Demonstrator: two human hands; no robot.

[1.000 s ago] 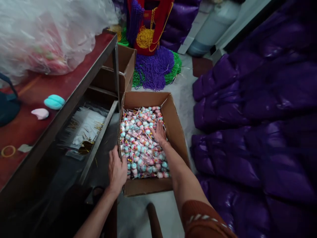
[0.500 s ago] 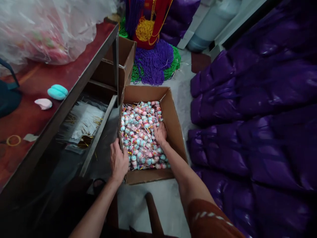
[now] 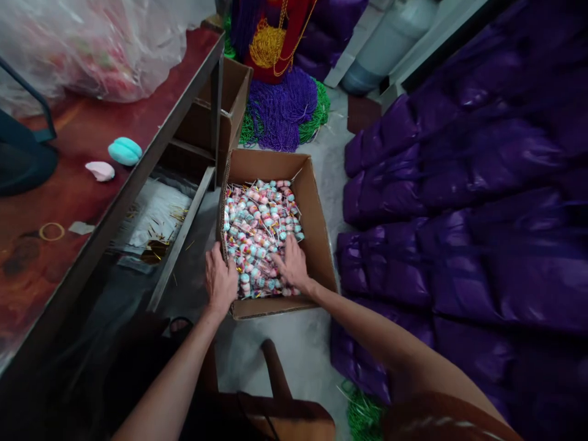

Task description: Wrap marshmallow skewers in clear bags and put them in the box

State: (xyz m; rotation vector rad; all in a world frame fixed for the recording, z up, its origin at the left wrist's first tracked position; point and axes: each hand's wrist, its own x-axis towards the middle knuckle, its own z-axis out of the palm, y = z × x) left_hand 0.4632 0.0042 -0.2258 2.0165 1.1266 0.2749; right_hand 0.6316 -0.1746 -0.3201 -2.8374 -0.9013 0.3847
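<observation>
An open cardboard box stands on the floor, filled with several pink, white and blue wrapped lollipops. My left hand grips the box's left wall near the front corner, fingers curled over the rim. My right hand lies inside the box on the lollipops at the front, fingers spread and pressed among them. I cannot see anything held in it.
A red-topped table runs along the left, with a teal piece, a pink piece and a clear plastic bag. Purple bags fill the right. Purple and green bead strings lie beyond the box. A second cardboard box stands behind.
My right hand has slid back from the middle of the lollipops to the front of the box. The left hand stays on the left wall. The view has tilted down.
</observation>
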